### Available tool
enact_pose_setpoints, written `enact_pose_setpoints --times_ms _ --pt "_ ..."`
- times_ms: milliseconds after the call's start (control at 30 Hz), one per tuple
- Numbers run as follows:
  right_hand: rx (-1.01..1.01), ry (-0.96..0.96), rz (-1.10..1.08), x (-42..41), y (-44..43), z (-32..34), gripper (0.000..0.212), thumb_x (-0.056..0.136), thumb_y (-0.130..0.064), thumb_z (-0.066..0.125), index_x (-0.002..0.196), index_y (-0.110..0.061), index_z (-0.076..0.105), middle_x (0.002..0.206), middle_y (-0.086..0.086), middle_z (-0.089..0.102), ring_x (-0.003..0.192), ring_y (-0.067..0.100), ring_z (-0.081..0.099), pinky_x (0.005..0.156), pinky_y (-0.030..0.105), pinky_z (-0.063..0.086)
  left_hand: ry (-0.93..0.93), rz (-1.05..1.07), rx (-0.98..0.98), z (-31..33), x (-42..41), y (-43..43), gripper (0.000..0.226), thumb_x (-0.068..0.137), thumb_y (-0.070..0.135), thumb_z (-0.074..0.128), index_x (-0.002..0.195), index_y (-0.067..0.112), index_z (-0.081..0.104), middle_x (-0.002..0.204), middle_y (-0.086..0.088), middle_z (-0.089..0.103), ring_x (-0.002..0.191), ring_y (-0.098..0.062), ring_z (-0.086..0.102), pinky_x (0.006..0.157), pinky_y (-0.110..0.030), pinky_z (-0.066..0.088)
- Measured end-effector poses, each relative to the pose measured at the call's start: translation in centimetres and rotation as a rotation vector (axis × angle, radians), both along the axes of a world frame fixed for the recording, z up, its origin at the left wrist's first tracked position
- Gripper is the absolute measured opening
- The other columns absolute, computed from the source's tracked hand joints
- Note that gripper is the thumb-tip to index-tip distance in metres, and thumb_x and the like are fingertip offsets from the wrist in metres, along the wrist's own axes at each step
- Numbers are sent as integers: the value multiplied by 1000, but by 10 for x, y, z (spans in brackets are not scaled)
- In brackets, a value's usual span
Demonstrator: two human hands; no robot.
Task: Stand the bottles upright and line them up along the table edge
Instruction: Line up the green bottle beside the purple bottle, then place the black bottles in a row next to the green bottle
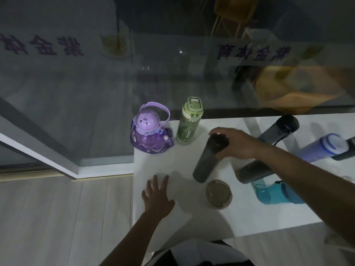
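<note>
the right hand [233, 144] is clasped over the cap end of a dark smoke-grey bottle [208, 160], holding it tilted with its base on the white counter [172, 223]. the left hand [156, 196] lies flat and spread wide on the counter near its left edge, holding nothing.

beyond the right hand, toward the far left corner, a purple cartoon bottle [148, 134] with a domed lid and carry strap stands upright, and just beside it a green flip-top bottle [189, 121] stands upright too; the two are close but apart. just nearer than the held bottle sits a round beige lid [219, 193]; whether a cup is under it cannot be told. under and past the right forearm a second dark bottle [269, 148] leans at a slant, a frosted blue-capped bottle [324, 146] lies on its side to the right, and a teal bottle [276, 191] lies on its side nearer the person.

the counter is plain white and matte, with soft shadows under both hands. the room is dim. a glass wall [76, 93] rises behind the counter, carrying mirrored purple lettering [253, 51] and blurred yellow reflections. left of the left hand the floor [57, 217] is pale wood plank, with a grey-white sill along the glass.
</note>
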State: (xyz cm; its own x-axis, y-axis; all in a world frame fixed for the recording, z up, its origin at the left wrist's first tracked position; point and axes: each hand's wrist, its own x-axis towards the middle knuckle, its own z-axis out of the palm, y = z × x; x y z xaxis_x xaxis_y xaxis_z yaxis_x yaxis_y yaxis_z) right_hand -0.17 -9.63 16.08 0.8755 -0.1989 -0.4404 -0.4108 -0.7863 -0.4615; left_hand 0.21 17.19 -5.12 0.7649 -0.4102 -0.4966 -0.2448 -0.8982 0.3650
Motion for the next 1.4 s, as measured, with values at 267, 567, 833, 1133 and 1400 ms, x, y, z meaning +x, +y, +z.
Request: enact_pose_setpoints --times_ms 267,567,833,1133,1400 --pt "-231 -180 -86 61 -70 -36 68 66 -18 80 126 -23 50 126 12 57 110 35 57 87 40 52 -53 -7 76 -5 -5 -4 88 82 59 54 151 42 1 162 -3 -13 150 -30 -9 116 -59 11" --pt "-212 -247 -105 81 -81 -66 70 64 -20 78 126 -31 47 124 14 51 110 38 52 86 40 50 -36 -9 118 -8 -6 -14 88 84 61 51 150 43 -4 161 -4 -19 149 -31 -14 114 -65 7" --pt "-179 -249 -86 77 -78 -75 76 67 -20 80 135 -28 44 134 15 47 119 38 47 95 44 48 -28 -3 116 -11 -7 -15 89 81 65 47 150 45 -5 161 -4 -21 148 -32 -17 113 -67 4" --pt "-181 -207 -77 82 -76 -75 81 66 -19 77 138 -28 40 136 14 43 122 37 45 99 45 46 -34 -9 100 -9 -8 -16 91 82 63 51 150 43 -4 161 -6 -18 148 -33 -16 113 -68 4" --pt "-223 -118 -66 86 -71 -69 94 63 -22 78 142 -39 29 142 7 38 124 42 44 95 51 49 34 93 25 2 4 -24 86 85 49 57 151 39 3 162 -3 -12 149 -33 -7 116 -61 10"
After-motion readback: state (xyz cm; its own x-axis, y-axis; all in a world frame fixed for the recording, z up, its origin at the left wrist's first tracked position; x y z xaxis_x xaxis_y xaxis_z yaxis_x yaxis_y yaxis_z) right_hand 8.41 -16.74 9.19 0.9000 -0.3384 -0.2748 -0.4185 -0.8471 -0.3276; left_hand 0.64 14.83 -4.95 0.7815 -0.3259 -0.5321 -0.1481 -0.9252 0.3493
